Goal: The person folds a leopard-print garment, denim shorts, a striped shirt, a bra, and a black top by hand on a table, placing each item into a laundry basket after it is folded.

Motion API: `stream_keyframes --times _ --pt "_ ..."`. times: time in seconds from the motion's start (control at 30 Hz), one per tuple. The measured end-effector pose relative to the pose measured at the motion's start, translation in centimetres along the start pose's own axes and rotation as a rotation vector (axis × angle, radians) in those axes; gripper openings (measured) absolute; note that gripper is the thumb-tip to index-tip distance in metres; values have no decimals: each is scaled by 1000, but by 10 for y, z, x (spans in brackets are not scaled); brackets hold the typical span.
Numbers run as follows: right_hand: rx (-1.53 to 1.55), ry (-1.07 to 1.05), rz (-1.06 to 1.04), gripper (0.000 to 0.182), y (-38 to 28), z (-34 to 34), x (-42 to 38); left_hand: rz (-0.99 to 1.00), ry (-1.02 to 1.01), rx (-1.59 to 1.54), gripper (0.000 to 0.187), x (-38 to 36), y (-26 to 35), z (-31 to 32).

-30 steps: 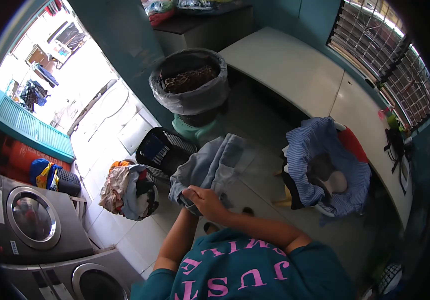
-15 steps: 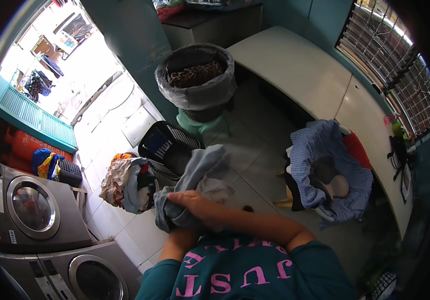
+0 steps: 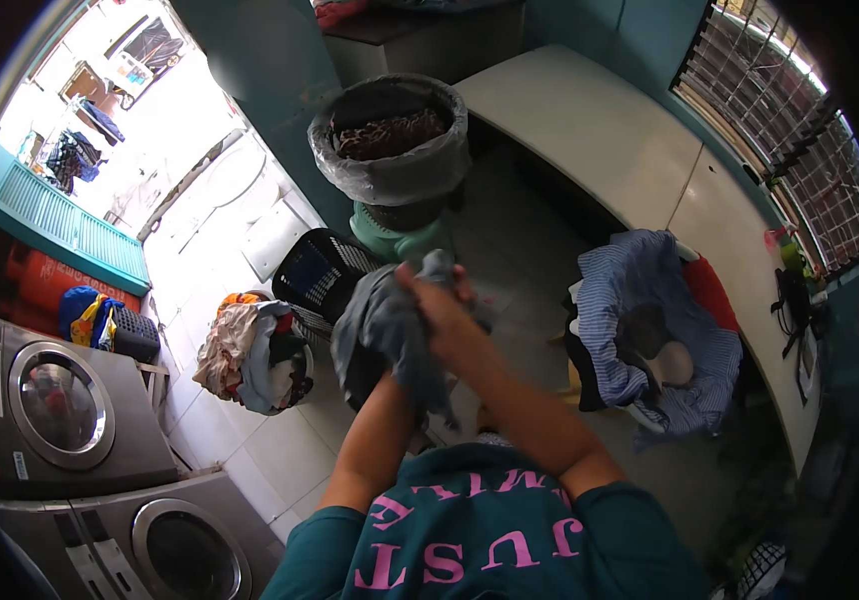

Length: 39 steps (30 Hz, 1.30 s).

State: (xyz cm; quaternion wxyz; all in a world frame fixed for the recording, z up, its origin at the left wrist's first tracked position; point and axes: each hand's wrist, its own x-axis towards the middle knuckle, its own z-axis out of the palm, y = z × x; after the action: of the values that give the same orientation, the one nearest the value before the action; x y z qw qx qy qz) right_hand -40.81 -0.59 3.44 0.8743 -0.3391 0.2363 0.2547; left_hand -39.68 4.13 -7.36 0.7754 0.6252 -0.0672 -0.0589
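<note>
A grey-blue garment [image 3: 385, 315] hangs bunched between my hands in front of my chest. Gripping its upper part, my right hand [image 3: 437, 300] is closed with cloth bunched in it. Folds cover my left hand; only the forearm and wrist [image 3: 388, 400] show below the cloth, so its fingers are hidden. Just beyond the garment lies a black plastic basket [image 3: 315, 265], tipped toward me. To the left, a basket heaped with mixed clothes [image 3: 250, 355] stands on the tiled floor.
On the right, a basket holds a blue striped cloth [image 3: 610, 330] and other clothes. A plastic-lined bin [image 3: 390, 180] sits on a green stool [image 3: 400, 235]. Two front-loading machines [image 3: 65, 405] stand stacked at left. A long white counter [image 3: 590, 130] runs along the right wall.
The garment has been lifted and gathered, its loose end no longer stretched out ahead. My right hand has moved up and away from me; my left forearm now reaches up under the cloth.
</note>
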Motion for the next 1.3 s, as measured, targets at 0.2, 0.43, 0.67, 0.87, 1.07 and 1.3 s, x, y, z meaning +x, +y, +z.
stream_keyframes --times 0.2,0.43,0.67,0.87,1.07,1.3 --pt "256 96 -279 37 -58 -171 72 -447 -162 59 36 -20 -50 -56" --pt "-512 79 332 32 112 -307 23 -138 258 493 21 -19 38 -29" --pt "-607 370 -225 57 83 -239 20 0 -33 549 16 -62 122 -24" --pt "-487 307 -214 63 101 -235 34 483 -99 649 21 -78 151 -16" --pt "-99 242 550 41 107 -242 15 799 -80 -8 48 -89 178 23" --pt "-63 -179 433 38 138 -226 61 811 -234 -508 46 -111 215 30"
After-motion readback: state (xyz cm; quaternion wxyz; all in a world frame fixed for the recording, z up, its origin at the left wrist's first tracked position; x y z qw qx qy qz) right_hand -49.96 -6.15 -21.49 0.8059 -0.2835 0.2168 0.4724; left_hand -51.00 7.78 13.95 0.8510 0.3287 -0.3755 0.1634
